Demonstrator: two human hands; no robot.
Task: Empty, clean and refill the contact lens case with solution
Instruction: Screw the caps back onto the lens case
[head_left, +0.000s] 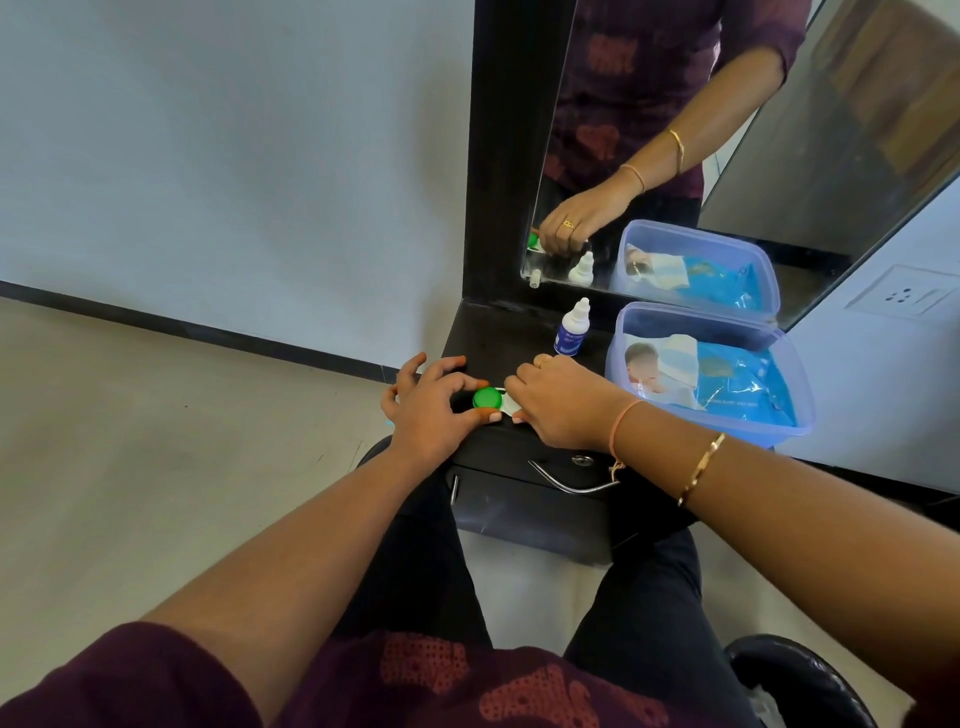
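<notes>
- Currently the left hand (431, 410) pinches the round green plastic screw cap (487, 398) between thumb and forefinger. Its other fingers are spread and lifted clear, probably so that they do not get in the way of a twist.
- That green cap sits on one well of the small white plastic contact lens case (508, 404). The case lies flat on the black vanity top (483, 332), directly under both sets of fingertips.
- Just beyond the left thumb, the right hand (563, 402) has its fingers curled down over the other end of the case. This looks like a clamp that keeps the body from turning with the cap. The well beneath is hidden, so I cannot tell whether its cap is on.
- Only a sliver of white shows between the two hands, which are nearly touching.
- Behind the right knuckles, near but apart, stands a small white dropper bottle of solution with a dark blue label (570, 332). It is upright with its nozzle cap on, so it can be reached once the wells are open.
- Past the right wrist sits a translucent lilac plastic tub (696, 315) that holds a blue packet. It rests against the mirror (831, 156).
- My judgement is that this is the opening step, and emptying, cleaning and refilling all remain.
- The case is light and slick, so a loose hold could let it skid off the edge.
</notes>
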